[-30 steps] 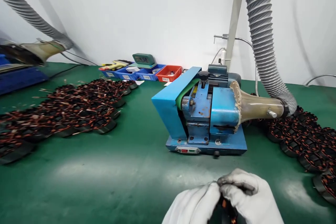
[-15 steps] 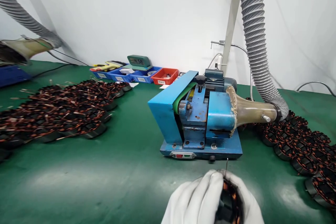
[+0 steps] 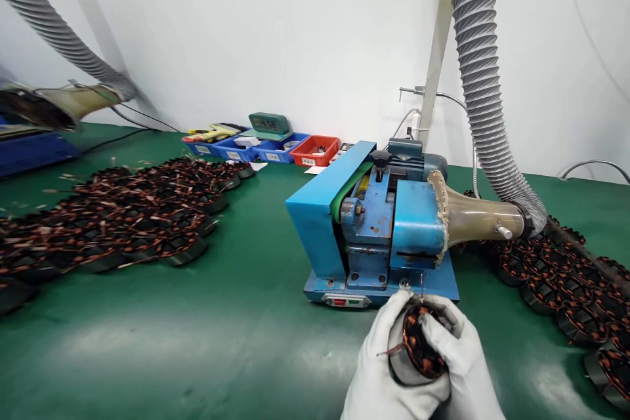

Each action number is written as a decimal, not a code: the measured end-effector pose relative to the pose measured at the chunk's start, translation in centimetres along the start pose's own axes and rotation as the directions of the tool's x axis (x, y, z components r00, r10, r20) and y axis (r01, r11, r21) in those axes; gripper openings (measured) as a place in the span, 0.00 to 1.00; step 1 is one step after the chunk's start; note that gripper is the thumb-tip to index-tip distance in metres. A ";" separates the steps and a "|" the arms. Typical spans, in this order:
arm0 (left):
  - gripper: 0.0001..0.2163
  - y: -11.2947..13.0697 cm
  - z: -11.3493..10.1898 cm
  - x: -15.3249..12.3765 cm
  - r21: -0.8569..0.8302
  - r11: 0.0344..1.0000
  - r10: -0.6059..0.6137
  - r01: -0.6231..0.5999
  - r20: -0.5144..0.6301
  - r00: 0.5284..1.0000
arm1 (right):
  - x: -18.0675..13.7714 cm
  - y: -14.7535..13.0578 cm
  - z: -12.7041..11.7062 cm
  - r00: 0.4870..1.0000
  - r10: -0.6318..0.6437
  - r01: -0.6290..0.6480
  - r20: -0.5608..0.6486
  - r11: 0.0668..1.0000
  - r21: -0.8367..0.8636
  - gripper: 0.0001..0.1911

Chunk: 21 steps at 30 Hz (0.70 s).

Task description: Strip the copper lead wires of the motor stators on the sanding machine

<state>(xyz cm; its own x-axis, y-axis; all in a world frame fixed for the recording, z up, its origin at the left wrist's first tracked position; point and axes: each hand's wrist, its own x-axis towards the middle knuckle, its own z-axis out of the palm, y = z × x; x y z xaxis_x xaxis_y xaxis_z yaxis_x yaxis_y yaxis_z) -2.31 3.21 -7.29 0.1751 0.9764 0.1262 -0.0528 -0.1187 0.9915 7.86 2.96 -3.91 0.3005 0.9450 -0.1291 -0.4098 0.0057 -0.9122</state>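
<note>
Both my hands wear white gloves and hold one motor stator (image 3: 408, 361), a dark metal ring with copper windings inside. My left hand (image 3: 377, 367) wraps around its left side and underneath. On the right, my right hand (image 3: 457, 341) grips it, with the thumb pressed into the winding opening. One wire end (image 3: 422, 285) sticks up from the top of the stator, and a copper lead juts out to the left. Just behind the hands stands a blue belt machine (image 3: 367, 223) with a slot low in its right-hand cover.
Many wound stators (image 3: 162, 210) lie at the left; another group (image 3: 575, 289) lies at the right. A ribbed grey hose (image 3: 475, 46) meets a funnel (image 3: 477, 216) at the machine. Blue bins (image 3: 278, 152), a red bin (image 3: 315, 151) and a clock (image 3: 268, 123) stand behind.
My hands have moved up and away from me, nearer the machine. The stator has turned so its winding face and side lead show. The view has shifted slightly.
</note>
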 end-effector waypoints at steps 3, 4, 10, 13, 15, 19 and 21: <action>0.35 1.3 0.2 0.4 0.080 0.997 0.017 -0.007 -0.119 0.993 | 0.8 0.4 -0.1 0.998 0.055 -0.056 0.018 0.997 0.060 0.19; 0.34 1.6 0.3 0.4 0.108 0.994 0.021 -0.006 -0.134 0.991 | 1.0 0.4 -0.2 0.997 0.067 -0.069 0.026 0.995 0.071 0.19; 0.34 2.7 0.3 0.5 0.169 0.984 0.080 -0.055 -0.146 0.986 | 0.9 -0.1 -0.3 0.996 0.056 -0.061 0.071 0.996 0.071 0.17; 0.35 3.0 -0.4 0.2 0.160 0.982 0.120 -0.102 -0.110 0.987 | 0.1 -0.6 0.0 0.995 0.019 -0.022 0.096 0.999 0.031 0.15; 0.34 3.2 -1.1 -0.4 0.115 0.989 0.106 -0.093 -0.115 0.988 | -0.9 -1.2 0.6 0.996 -0.016 0.017 0.086 1.000 -0.007 0.16; 0.18 2.7 -1.8 -1.2 0.002 1.000 0.020 -0.020 -0.150 0.988 | -3.1 -2.3 1.8 0.993 -0.028 0.020 0.112 0.997 0.074 0.26; 0.16 2.0 -1.2 -1.1 -0.002 1.000 0.006 -0.006 -0.169 0.986 | -3.8 -2.6 1.8 0.990 -0.054 0.032 0.129 0.986 0.162 0.29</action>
<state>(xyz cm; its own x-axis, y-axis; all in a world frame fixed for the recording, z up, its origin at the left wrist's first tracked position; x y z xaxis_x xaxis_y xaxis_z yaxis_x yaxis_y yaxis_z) -3.78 2.16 -5.48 0.0063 0.9921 0.1250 -0.0557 -0.1245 0.9907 6.22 -0.05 -0.37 0.2087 0.9776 -0.0287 -0.5341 0.0893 -0.8407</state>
